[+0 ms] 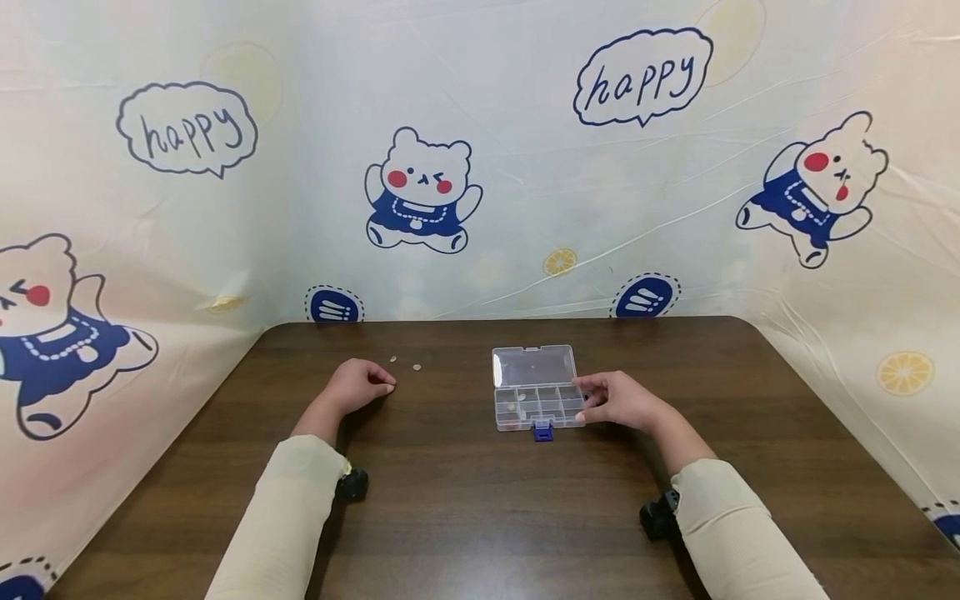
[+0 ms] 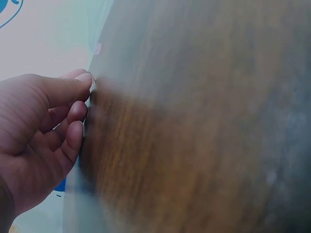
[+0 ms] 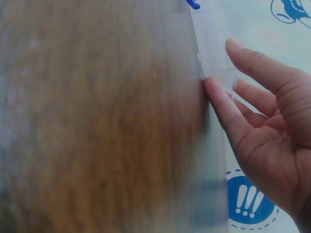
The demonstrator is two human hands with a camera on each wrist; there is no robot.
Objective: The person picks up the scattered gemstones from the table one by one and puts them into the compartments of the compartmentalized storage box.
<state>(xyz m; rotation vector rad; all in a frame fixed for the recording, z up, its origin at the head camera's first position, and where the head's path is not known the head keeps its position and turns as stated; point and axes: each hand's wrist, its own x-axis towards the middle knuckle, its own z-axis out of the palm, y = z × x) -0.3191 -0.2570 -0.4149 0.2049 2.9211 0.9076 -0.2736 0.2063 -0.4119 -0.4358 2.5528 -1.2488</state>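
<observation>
A clear plastic compartment box (image 1: 534, 367) stands on the brown table, its lid swung back and its blue latch (image 1: 542, 432) facing the front. My right hand (image 1: 621, 400) grips the box's right end, thumb at the front and fingers behind; the right wrist view shows the fingertips at the box's wall (image 3: 213, 43). To the left, my left hand (image 1: 358, 385) is low over the table, thumb and forefinger pinching a thin small disc (image 2: 94, 79), mostly hidden by the fingertips. Just beyond it lie two small pale discs, one nearer (image 1: 393, 359) and one farther right (image 1: 417, 367).
A few small pale pieces (image 1: 522, 397) lie in the box's left compartments. The brown table (image 1: 450, 517) ends at a back edge against a printed cloth (image 1: 525, 208) with bears and lettering. Black wrist cameras (image 1: 352, 485) sit on both sleeves.
</observation>
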